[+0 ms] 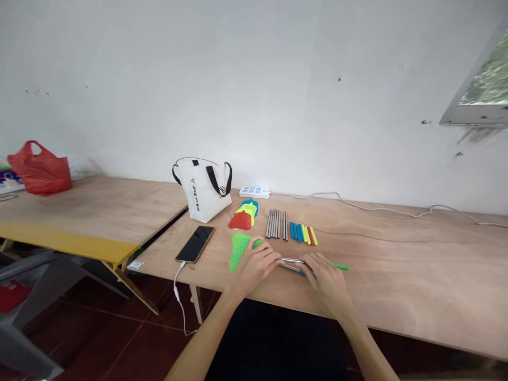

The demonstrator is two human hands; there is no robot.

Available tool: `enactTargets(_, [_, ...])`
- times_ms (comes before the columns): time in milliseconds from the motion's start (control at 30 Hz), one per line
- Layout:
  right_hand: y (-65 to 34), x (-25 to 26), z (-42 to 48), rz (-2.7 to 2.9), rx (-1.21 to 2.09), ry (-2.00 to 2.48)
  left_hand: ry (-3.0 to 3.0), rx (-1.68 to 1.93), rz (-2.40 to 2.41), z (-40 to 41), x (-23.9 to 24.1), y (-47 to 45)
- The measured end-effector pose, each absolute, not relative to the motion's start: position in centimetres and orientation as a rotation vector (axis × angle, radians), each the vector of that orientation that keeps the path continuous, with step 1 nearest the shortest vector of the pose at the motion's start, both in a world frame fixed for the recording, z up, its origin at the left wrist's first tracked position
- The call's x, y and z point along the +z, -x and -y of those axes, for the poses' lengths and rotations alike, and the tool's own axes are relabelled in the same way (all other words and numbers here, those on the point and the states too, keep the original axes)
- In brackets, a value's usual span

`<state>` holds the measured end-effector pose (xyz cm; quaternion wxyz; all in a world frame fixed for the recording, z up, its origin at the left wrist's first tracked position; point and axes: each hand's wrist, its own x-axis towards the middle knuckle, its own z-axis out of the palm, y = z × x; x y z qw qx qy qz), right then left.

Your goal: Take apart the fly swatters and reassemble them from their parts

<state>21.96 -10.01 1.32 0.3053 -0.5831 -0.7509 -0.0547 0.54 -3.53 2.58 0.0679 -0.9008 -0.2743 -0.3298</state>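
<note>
Between my hands runs a thin metal rod [291,260]. My left hand [256,262] is closed around its left end. My right hand [326,274] is closed on the right part, and a green handle [340,267] sticks out beyond it. Just below, a second metal piece [289,268] with a blue end [302,272] shows, partly hidden by the right hand; whether it is held, I cannot tell. A green perforated fly swatter head [237,251] lies beside my left hand, which covers part of it.
Behind lie red [240,220], yellow [249,210] and blue swatter heads, several metal rods [273,224] and several coloured handles [303,233]. A phone [195,244] on a cable, a white bag [204,193] and a power strip [254,192] stand around. At left, a red plastic bag [43,172].
</note>
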Motion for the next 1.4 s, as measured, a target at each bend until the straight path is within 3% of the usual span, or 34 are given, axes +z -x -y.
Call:
enactTargets(200, [-27.8, 1.5, 9.5, 1.925, -0.097, 1.486, 2.694, -1.053, 0.865, 2.6, 4.0, 1.9])
enactTargets(433, [-37.2, -1.9, 8.7, 1.723, 0.056, 1.497, 2.722, -0.981, 0.841, 1.4, 5.4, 5.3])
enactTargets(867, [-35.3, 0.0, 9.8, 1.505, 0.446, 1.491, 2.661, -0.993, 0.901, 2.2, 6.0, 5.6])
enactTargets(1400, [-36.1, 2.4, 10.8, 1.586, 0.294, 1.636, 2.742, -1.014, 1.015, 2.2, 6.4, 6.7])
